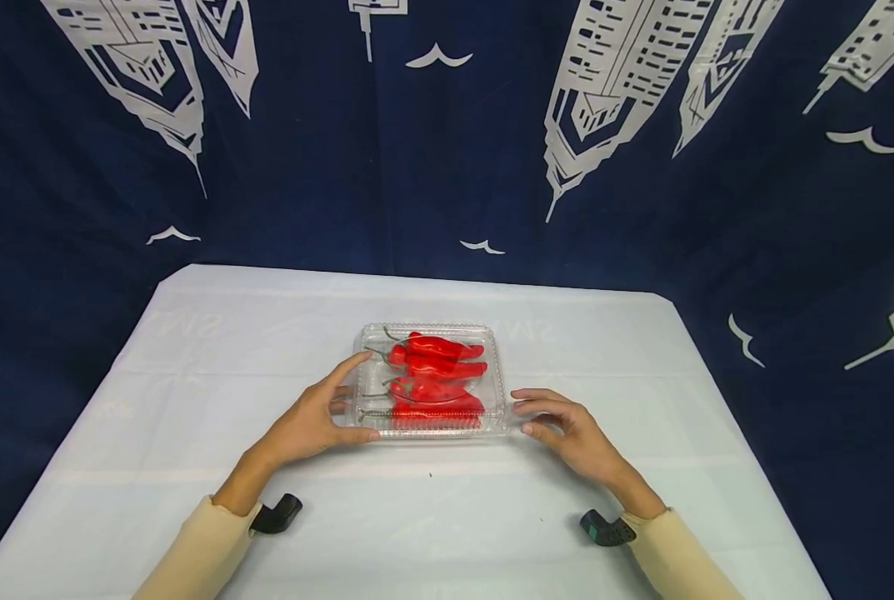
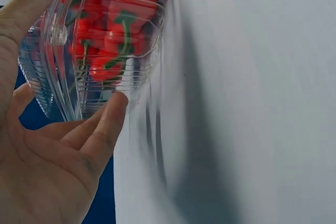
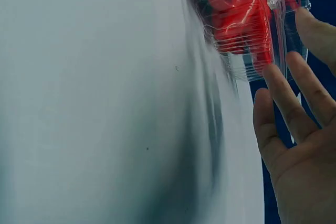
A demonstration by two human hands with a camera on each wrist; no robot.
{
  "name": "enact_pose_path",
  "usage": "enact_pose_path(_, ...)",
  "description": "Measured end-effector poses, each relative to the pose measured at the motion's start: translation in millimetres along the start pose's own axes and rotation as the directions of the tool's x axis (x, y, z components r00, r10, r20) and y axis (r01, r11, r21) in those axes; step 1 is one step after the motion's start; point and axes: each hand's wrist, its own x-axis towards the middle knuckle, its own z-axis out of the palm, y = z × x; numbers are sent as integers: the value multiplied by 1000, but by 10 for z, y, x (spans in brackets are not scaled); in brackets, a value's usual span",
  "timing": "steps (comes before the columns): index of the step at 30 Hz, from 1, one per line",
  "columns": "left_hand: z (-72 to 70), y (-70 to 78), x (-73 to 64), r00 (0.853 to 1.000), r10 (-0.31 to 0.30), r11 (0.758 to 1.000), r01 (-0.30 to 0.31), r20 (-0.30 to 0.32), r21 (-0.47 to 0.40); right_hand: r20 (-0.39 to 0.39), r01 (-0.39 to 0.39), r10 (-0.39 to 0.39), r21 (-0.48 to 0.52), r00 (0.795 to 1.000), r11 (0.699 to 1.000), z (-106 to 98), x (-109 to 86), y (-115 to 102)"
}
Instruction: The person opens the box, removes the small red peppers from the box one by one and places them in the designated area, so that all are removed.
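Observation:
A clear plastic clamshell box (image 1: 499, 367) with a ridged rim lies on the white table, its lid down. Inside are several red peppers (image 1: 435, 367) with green stems pointing left. My left hand (image 1: 307, 423) is spread around the box's left end, thumb along the front edge and index finger at the left rim. Its fingers look fairly straight in the left wrist view, with a fingertip right at the ridged side. Beside the right end is my right hand (image 1: 576, 433), fingers loosely bent and holding nothing. The right wrist view shows its fingertips close to the box's corner.
White cloth covers the table (image 1: 432, 517), whose far edge meets a dark blue curtain (image 1: 447, 167) printed with white buildings and birds. A black wrist device (image 1: 277, 514) sits at the left sleeve, and another black device (image 1: 606, 528) at the right sleeve.

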Motion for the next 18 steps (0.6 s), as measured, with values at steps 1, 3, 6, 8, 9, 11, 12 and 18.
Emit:
enact_pose_path(1,-2,-3,3,1000,-4,1000,4,3,-5,16,17,-17,9,1000,1000,-12,16,5)
enact_pose_path(3,-3,-11,10,1000,-8,1000,8,6,-14,40,39,-41,29,998,999,-26,46,14)
enact_pose_path(6,1,-26,17,1000,-6,1000,7,5,-16,64,36,-39,46,997,998,-33,74,29)
enact_pose_path(8,4,-32,21,1000,-2,1000,2,6,-17,80,22,-25,41,996,999,-39,87,41)
enact_pose_path(9,6,-35,23,1000,2,1000,-2,6,-19,90,10,-13,39,996,999,-43,94,44)
enact_pose_path(11,8,-44,29,1000,5,1000,-5,6,-21,107,2,-5,29,994,1000,-46,114,46)
enact_pose_path(12,8,-49,31,1000,7,1000,-7,7,-22,113,3,-5,23,994,1000,-47,125,48)
enact_pose_path(18,7,-75,51,1000,-10,1000,10,7,-27,108,24,-25,9,994,1000,-46,179,78)
